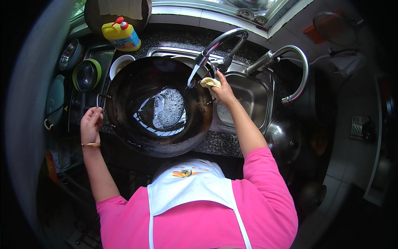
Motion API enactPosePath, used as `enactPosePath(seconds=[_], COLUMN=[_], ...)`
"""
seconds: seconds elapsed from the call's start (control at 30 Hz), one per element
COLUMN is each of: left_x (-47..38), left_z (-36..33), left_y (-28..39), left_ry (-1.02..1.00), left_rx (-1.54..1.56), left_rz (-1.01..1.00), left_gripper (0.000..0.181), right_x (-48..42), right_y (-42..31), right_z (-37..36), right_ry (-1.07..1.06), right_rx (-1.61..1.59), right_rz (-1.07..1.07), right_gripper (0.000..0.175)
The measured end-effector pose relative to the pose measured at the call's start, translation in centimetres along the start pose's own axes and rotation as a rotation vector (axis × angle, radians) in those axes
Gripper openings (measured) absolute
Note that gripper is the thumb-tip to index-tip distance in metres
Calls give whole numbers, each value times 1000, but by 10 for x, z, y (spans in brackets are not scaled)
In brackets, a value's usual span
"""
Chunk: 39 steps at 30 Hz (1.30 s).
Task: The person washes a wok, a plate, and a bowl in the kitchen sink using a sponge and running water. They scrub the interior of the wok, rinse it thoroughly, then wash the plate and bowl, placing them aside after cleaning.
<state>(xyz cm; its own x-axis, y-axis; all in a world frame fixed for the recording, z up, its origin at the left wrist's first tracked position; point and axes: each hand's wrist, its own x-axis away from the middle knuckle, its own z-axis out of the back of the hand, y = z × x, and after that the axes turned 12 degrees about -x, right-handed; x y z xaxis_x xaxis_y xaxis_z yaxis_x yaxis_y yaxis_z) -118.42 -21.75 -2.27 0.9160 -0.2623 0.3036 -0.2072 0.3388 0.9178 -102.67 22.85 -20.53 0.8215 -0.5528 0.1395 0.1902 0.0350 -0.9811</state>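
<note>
A large dark wok sits over the sink, with foamy water pooled in its bottom. My left hand grips the wok's left loop handle. In my right hand is a crumpled pale yellow cloth, held above the wok's right rim. The fingers of that hand reach close to the lever of the chrome faucet; I cannot tell whether they touch it. From the spout, a stream of water runs into the wok near its far right side.
A yellow pump bottle stands behind the wok. To the left are a white bowl and a green bowl. At right, a second curved faucet rises beside the steel sink basin, and a shiny metal lid lies nearer.
</note>
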Motion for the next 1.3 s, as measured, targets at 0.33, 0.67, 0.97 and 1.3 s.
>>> enactPosePath(seconds=[0.33,0.67,0.97,1.3], left_x=[-25,-25,-54,-75], left_z=[33,-15,15,26], left_y=[-52,-147,-50,16], left_ry=[-23,9,140,120], left_rx=[268,241,20,-397], left_rz=[259,165,-180,-203], left_gripper=[15,10,16,11], right_x=[17,69,74,111], right_y=[-120,-164,-101,-46], right_z=[28,37,8,-15], right_ry=[48,105,191,304], right_rx=[93,78,-228,-500], right_rz=[22,315,245,-134], right_gripper=[37,42,44,29])
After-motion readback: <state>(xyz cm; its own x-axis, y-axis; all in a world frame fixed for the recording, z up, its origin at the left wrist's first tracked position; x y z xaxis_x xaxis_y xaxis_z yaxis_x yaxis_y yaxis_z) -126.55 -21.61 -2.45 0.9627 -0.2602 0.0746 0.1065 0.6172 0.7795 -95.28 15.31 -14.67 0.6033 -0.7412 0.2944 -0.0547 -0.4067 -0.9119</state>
